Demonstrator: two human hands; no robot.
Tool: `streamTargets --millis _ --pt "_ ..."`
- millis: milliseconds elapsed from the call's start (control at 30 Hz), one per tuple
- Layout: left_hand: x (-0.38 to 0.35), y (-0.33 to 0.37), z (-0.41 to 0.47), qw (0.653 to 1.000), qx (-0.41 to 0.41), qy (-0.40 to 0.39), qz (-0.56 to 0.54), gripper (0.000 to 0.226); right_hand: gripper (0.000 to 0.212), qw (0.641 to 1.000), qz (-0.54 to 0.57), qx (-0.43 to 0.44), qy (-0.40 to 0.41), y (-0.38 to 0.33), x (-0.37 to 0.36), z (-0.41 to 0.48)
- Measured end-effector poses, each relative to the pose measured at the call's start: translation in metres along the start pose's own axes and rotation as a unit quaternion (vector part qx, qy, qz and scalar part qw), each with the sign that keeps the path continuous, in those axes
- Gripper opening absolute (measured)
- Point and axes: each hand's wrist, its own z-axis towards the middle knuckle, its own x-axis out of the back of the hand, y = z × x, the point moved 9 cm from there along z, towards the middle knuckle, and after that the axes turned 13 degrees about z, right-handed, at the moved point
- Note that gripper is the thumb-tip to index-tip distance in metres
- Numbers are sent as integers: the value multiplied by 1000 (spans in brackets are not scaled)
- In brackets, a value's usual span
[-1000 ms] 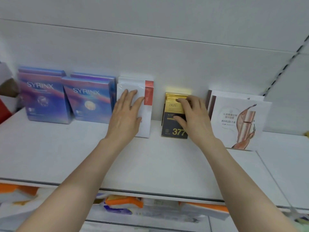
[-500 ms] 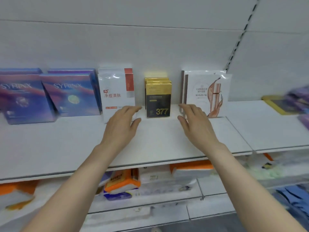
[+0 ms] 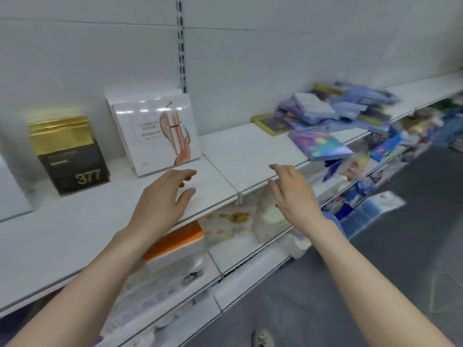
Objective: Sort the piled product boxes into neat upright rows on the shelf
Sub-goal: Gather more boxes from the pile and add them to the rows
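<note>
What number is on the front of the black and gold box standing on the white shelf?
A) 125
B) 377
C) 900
B: the black and gold cardboard box standing upright on the white metal shelf has the gold digits 377 printed low on its dark front.

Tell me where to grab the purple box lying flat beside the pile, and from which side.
Take the purple box by its front edge, coming from the aisle side with the right hand, pinching top and bottom. It lies flat, and that edge seems to jut past the shelf lip, which probably leaves room underneath.
</note>
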Motion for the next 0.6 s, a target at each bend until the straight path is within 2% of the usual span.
streamTargets --millis 200,333,400,467,533,600 --pt "-72 107 103 997 -65 -30 -14 40 46 992 -67 -103 10 149 71 74" --pt "-123 160 179 995 -80 -56 17 43 47 986 -93 -135 -38 224 84 120" --pt "-147 177 217 994 -78 -68 38 45 57 983 -102 -132 -81 246 75 133" --pt "-170 186 253 993 -66 -80 59 47 80 984 -85 -117 -101 257 63 138" --pt "-189 190 284 992 -58 -85 72 47 79 986 -56 -121 -101 256 59 136" --pt "-205 190 306 990 -52 -95 88 47 65 988 -42 -112 -97 248 60 131"
